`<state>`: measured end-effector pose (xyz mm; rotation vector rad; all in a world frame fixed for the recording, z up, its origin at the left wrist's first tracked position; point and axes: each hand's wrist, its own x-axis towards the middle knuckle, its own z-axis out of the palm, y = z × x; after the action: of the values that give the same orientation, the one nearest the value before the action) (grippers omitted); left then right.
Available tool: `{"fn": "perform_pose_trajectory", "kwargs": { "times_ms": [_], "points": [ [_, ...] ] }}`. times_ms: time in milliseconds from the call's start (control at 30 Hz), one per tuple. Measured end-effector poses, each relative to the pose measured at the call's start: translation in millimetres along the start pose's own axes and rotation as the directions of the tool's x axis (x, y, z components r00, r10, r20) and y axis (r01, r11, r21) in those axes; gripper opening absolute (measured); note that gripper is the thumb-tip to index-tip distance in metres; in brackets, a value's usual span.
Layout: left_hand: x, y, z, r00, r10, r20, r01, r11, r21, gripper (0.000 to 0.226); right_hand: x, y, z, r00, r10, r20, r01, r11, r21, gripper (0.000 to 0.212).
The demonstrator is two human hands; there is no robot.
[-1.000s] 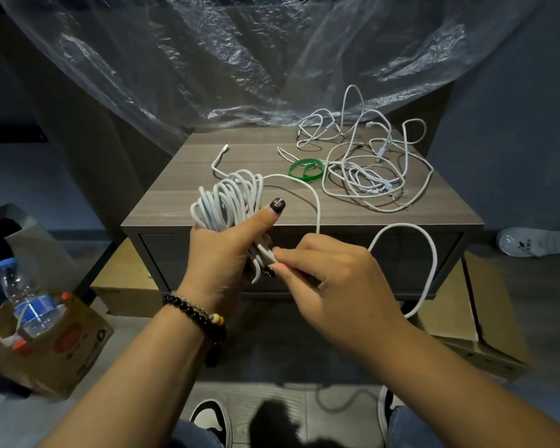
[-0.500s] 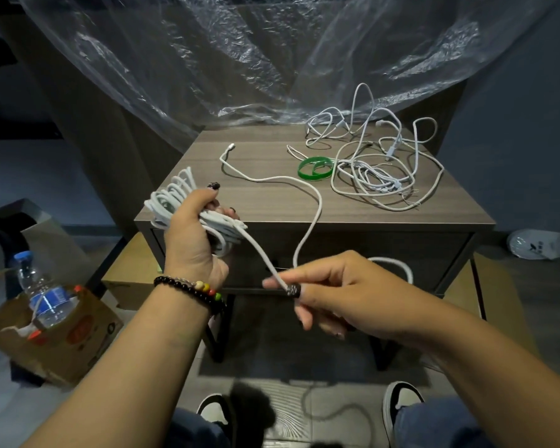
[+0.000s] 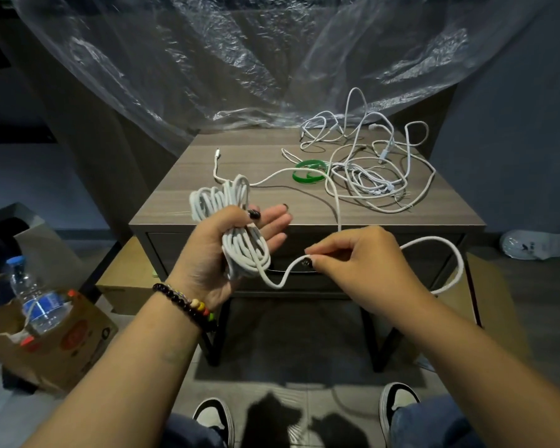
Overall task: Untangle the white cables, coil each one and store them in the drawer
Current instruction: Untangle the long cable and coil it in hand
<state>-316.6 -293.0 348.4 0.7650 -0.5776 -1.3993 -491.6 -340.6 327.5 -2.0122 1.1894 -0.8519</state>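
Observation:
A thick coil of white cable [image 3: 236, 227] lies across the palm of my left hand [image 3: 227, 250], pinned by the thumb while the fingers point out straight. Its loose tail [image 3: 337, 202] runs from the coil down in a dip to my right hand [image 3: 359, 263], which pinches it between thumb and fingertips. From there the tail loops right and climbs back over the table, ending in a plug [image 3: 218, 153]. A tangle of thinner white cables [image 3: 369, 169] lies at the table's back right. The closed drawer front [image 3: 434, 250] sits behind my hands.
A green ring [image 3: 307, 174] lies beside the tangle on the wooden side table [image 3: 175, 202]. Clear plastic sheeting [image 3: 240, 59] hangs behind. A cardboard box with a water bottle [image 3: 36, 302] stands at the left, another box [image 3: 495, 286] at the right. My shoes [image 3: 398, 402] are below.
My left hand has turned palm-up and its fingers have straightened, showing the coil. My right hand has slid along the tail, which now sags between the hands.

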Motion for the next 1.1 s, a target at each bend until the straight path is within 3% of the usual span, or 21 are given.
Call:
{"fn": "perform_pose_trajectory", "kwargs": {
  "times_ms": [133,333,567,733,867,967,1100],
  "points": [
    [1,-8,0,0.995,-0.094,0.021,0.092,0.992,0.086,0.017,-3,-8,-3,0.989,-0.060,-0.136,0.068,0.996,0.055,0.012],
    [-2,-17,1,0.973,-0.229,0.028,0.220,0.958,0.186,0.020,-7,-13,-3,0.966,-0.163,-0.202,0.194,0.970,0.145,0.016],
    [-6,-18,6,0.947,-0.319,0.045,0.303,0.930,0.207,0.024,-7,-9,-5,0.941,-0.226,-0.251,0.257,0.962,0.096,0.013],
    [-8,-13,7,0.955,-0.294,0.040,0.269,0.915,0.300,0.021,-4,-9,-12,0.944,-0.210,-0.253,0.241,0.965,0.100,0.012],
    [-5,-7,4,0.990,-0.143,-0.006,0.134,0.913,0.384,0.017,1,-5,-24,0.944,-0.248,-0.220,0.262,0.964,0.037,0.011],
    [-1,0,-4,0.998,-0.028,-0.058,0.044,0.952,0.303,0.016,4,-2,-29,0.944,-0.237,-0.231,0.249,0.968,0.026,0.010],
    [-6,8,-10,0.993,-0.107,0.059,0.094,0.977,0.190,0.030,6,-1,-31,0.938,-0.240,-0.251,0.252,0.968,0.015,0.010]
  ]
}}
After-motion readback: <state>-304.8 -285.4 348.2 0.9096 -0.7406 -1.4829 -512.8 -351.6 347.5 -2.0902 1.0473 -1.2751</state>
